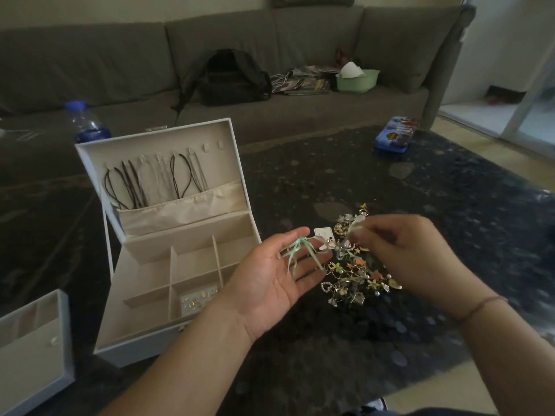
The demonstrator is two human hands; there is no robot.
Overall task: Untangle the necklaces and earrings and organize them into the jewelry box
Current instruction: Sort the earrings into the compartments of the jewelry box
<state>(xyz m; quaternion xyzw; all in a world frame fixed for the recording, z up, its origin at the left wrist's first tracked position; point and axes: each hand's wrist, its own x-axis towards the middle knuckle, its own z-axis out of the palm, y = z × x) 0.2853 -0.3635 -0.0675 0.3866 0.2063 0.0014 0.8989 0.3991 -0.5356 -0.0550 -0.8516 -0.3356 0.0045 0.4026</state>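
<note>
Left hand [279, 274] lying spread, cradling mint ribbon earring [295, 253]; right hand [399, 253] grip pinching tangled piece [354, 228]. Risk: tugging dragging earring pile [357, 277] off surface [450, 205].

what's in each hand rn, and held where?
Left hand: open, palm up, a mint ribbon earring lying across the fingers, not gripped. Right hand: fingertips pinch a small pale piece above the jewelry pile; exact hold point unclear.

Dark speckled table [420, 187], open jewelry box [180, 265], jewelry pile [357, 280], blue tin [395, 133], water bottle [85, 121]
</note>
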